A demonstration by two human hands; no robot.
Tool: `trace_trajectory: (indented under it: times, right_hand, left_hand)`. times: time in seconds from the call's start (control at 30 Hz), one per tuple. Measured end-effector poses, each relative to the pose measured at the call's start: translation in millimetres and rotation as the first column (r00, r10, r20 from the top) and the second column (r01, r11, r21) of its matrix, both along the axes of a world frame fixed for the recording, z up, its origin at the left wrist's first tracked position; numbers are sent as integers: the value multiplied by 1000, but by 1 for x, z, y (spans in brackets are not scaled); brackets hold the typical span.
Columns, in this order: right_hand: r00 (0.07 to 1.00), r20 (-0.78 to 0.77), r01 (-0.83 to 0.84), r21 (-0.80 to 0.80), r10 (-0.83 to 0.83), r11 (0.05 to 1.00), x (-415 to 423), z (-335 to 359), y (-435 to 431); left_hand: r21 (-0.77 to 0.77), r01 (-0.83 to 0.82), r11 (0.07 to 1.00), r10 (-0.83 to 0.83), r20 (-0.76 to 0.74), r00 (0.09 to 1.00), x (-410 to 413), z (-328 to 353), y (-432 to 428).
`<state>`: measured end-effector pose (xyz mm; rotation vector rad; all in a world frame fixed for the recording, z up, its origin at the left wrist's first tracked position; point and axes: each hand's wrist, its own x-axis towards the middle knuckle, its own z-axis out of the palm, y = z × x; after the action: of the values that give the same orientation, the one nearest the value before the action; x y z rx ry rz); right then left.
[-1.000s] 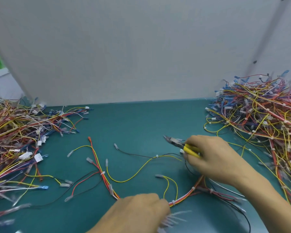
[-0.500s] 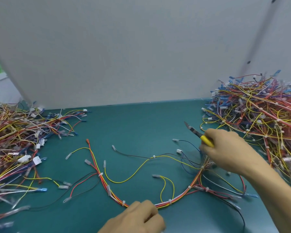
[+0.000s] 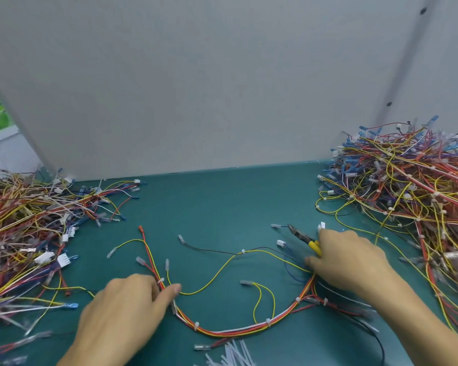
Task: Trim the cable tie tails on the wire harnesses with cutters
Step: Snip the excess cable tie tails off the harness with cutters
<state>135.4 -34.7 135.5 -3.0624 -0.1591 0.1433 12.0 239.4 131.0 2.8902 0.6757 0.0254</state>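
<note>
**One harness in work, one pair of cutters, two hands, two stock piles.**
The harness (image 3: 236, 331) lies mid-mat (image 3: 222, 207), its long axis running 9 to 3 and its trunk sagging toward 6 o'clock. The left hand (image 3: 124, 307) rests palm-down on the harness's 9 o'clock branch, thumb stretched out. The right hand (image 3: 349, 260) grasps the yellow-handled cutters (image 3: 300, 235) at 3 o'clock, nose pointing to 10 o'clock. The first pile (image 3: 24, 220) sits at 9 o'clock, the second pile (image 3: 407, 180) at 2 o'clock. Cut tails (image 3: 230, 355) are heaped at 6 o'clock.

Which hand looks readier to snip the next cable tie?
The right hand: it grips the yellow-handled cutters, right beside the harness branches. The left hand holds no tool and only rests on the harness, probably steadying it.
</note>
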Motion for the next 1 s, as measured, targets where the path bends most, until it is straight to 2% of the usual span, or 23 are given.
trace_trajectory:
  times: [0.13, 0.27, 0.33, 0.37, 0.4, 0.43, 0.47, 0.53, 0.63, 0.77, 0.9, 0.93, 1.0]
  right_hand:
    - [997, 80, -7, -1, 7, 1000, -2, -4, 4]
    - [997, 73, 31, 103, -39, 994, 1, -7, 4]
    - [994, 58, 78, 205, -91, 976, 5, -8, 4]
    - [991, 57, 102, 262, -121, 960, 8, -8, 4]
    - [987, 67, 118, 325, -148, 938, 10, -7, 3]
    - [980, 90, 126, 399, -175, 908, 13, -5, 2]
    - [972, 122, 121, 479, -202, 869, 16, -2, 1]
    - [949, 191, 76, 633, -251, 770, 23, 7, 2]
    - [933, 235, -37, 816, -272, 577, 31, 26, 11]
    - [925, 293, -194, 911, -242, 364, 39, 47, 31]
    - [949, 247, -244, 969, -195, 44, 46, 56, 44]
    - [953, 233, -239, 971, -192, -11, 47, 56, 45]
    - [959, 204, -219, 974, -195, -57, 53, 54, 45]
  left_hand:
    - [66, -69, 995, 74, -90, 993, 10, -7, -4]
    - [36, -20, 999, 23, -90, 996, 18, -8, -6]
    - [-73, -28, 997, 25, -37, 999, 23, -7, -4]
    - [-177, -36, 983, 40, 16, 999, 27, -6, -3]
    - [-325, -40, 945, 70, 80, 994, 31, -5, -1]
    - [-495, -26, 869, 116, 151, 982, 36, -3, 0]
    - [-643, 5, 766, 180, 221, 959, 41, 0, 2]
    - [-817, 93, 569, 300, 311, 902, 53, 10, 6]
    - [-885, 240, 398, 378, 396, 837, 70, 30, 11]
    - [-848, 392, 357, 390, 516, 762, 91, 47, 12]
    - [-809, 500, 310, 377, 588, 716, 108, 53, 9]
    - [-804, 514, 299, 385, 594, 706, 111, 52, 10]
    - [-803, 524, 284, 402, 595, 696, 117, 49, 10]
